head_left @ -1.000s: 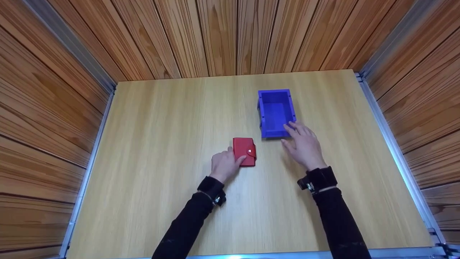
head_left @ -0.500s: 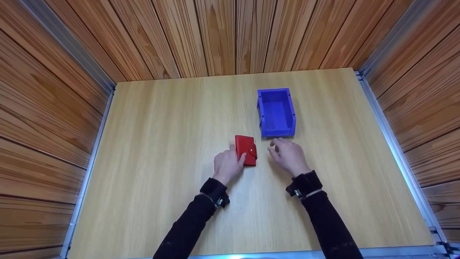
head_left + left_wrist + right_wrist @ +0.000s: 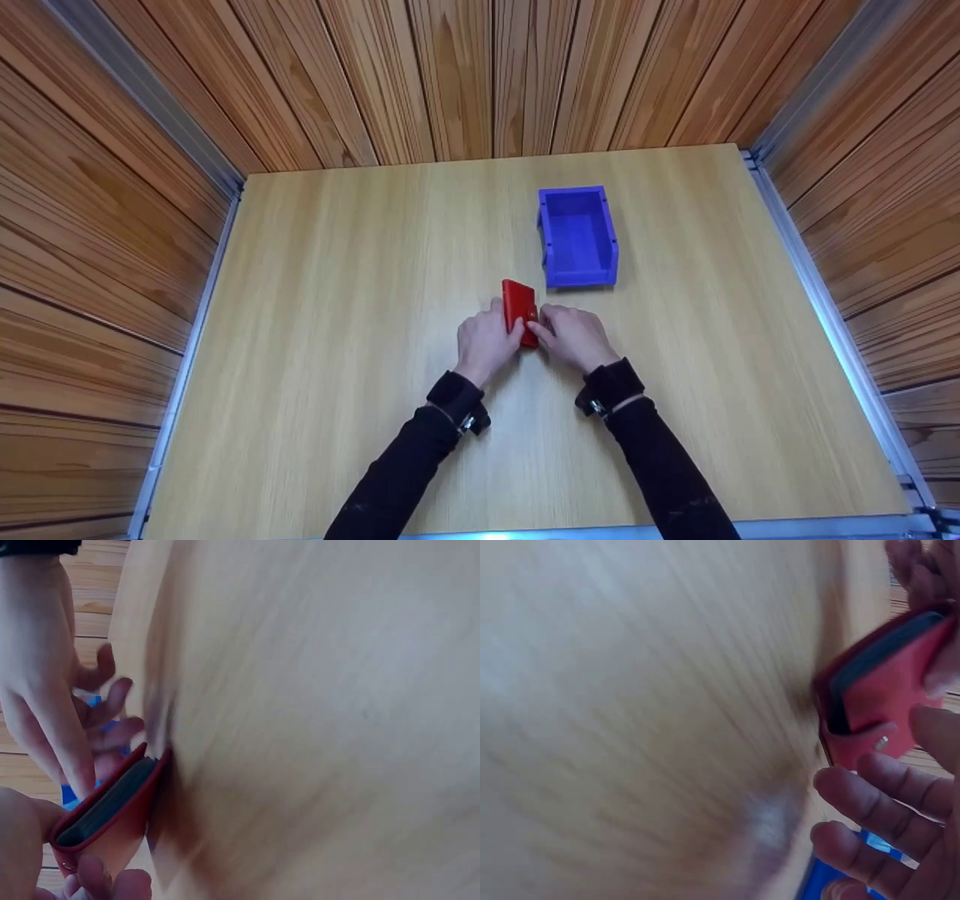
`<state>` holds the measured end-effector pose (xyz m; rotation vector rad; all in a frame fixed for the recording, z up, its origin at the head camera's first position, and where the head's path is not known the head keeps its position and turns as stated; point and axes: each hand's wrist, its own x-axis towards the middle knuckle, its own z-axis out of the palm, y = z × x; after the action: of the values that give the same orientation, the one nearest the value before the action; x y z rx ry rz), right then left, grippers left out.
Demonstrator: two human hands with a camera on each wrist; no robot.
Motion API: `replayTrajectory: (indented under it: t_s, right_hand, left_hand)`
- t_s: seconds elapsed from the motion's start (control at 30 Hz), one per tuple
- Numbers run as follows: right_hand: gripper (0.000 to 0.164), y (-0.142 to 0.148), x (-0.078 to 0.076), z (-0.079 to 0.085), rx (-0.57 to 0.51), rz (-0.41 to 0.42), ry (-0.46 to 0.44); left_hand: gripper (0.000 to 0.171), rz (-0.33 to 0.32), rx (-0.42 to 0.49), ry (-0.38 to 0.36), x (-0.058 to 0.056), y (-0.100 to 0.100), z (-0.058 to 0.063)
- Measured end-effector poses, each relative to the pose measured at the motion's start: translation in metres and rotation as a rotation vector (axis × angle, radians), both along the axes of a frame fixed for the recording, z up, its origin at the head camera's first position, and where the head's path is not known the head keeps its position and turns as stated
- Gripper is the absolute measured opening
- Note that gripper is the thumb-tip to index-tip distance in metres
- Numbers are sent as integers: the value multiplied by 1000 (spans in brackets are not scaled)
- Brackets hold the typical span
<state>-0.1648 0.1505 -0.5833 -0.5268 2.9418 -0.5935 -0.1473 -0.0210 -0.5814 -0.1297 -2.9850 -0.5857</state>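
Observation:
A red snap-fastened wallet (image 3: 517, 301) stands tilted up on the table between both hands. My left hand (image 3: 484, 346) grips its left side, the thumb on the front face and fingers behind. The snap strap looks fastened, its metal stud showing in the right wrist view. From the right, my right hand (image 3: 579, 337) meets the wallet's strap side, thumb tip overlapping it in the head view. Its fingers (image 3: 870, 806) are spread and loosely bent beside the strap. Dark contents show along the open edge of the wallet (image 3: 112, 829) in the left wrist view.
An open blue-purple bin (image 3: 579, 238) stands on the table behind the wallet, slightly to the right. The light wooden tabletop (image 3: 337, 300) has metal rails along its sides and front. Wood-plank walls (image 3: 450, 82) enclose its back and both sides.
My right hand has come from the bin's front corner, down and left, to the wallet. My left hand has shifted slightly right and tipped the wallet from nearly flat onto its edge.

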Motion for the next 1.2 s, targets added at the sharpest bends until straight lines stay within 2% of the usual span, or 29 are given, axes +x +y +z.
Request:
replayTrajectory:
  t_s: [0.27, 0.67, 0.93, 1.2]
  right_hand:
    - [26, -5, -2, -5, 8, 2, 4]
    - [25, -6, -6, -11, -14, -44, 43]
    - [26, -8, -9, -12, -23, -73, 76]
    - [24, -13, -7, -12, 19, -108, 114]
  left_hand:
    - [34, 11, 21, -22, 1, 9, 3]
    - [31, -15, 43, 26, 0, 18, 9]
    - [29, -34, 18, 101, 1, 21, 9]
    - [26, -32, 105, 92, 1, 24, 8]
